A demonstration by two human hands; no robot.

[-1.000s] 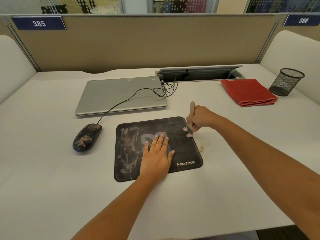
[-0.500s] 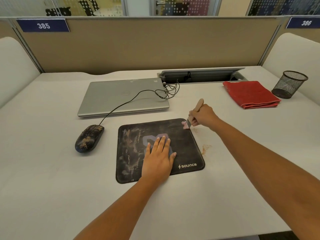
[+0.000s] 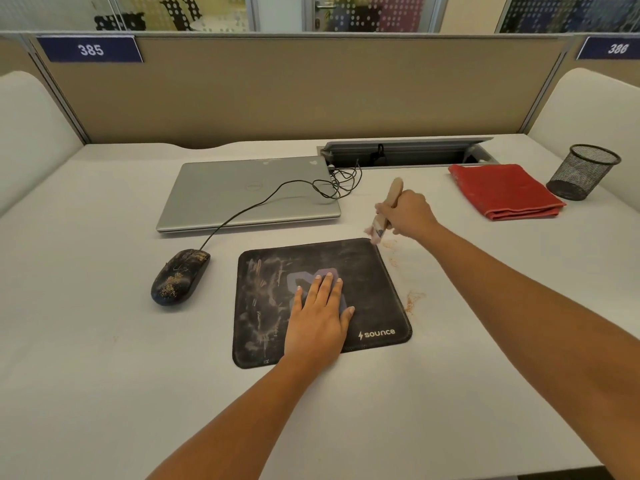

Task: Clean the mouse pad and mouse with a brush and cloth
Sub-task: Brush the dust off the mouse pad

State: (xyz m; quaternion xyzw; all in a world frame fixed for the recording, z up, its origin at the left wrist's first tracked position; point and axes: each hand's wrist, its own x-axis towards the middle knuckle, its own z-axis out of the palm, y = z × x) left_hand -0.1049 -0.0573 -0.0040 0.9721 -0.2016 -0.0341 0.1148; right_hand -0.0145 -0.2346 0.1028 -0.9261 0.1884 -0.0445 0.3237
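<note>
Pale grey laminate covers the desk, which is fenced at the back by a beige fabric partition. On it lies a square black mouse pad with rounded corners and a stitched edge, its cloth face smeared with pale dust. Reddish crumbs speckle the desk along its right side. To its left sits an oval black mouse, flecked with tan grit and corded. Behind lie a closed silver laptop and a folded red cloth.

A black wire-mesh cup stands far right. A grey cable slot has its flap raised and a dark plug inside.

The left hand lies flat on the pad, fingers straight and together. The right hand curls its fingers round the wooden handle of a brush, with the pinkish bristles at the pad's far right corner.
</note>
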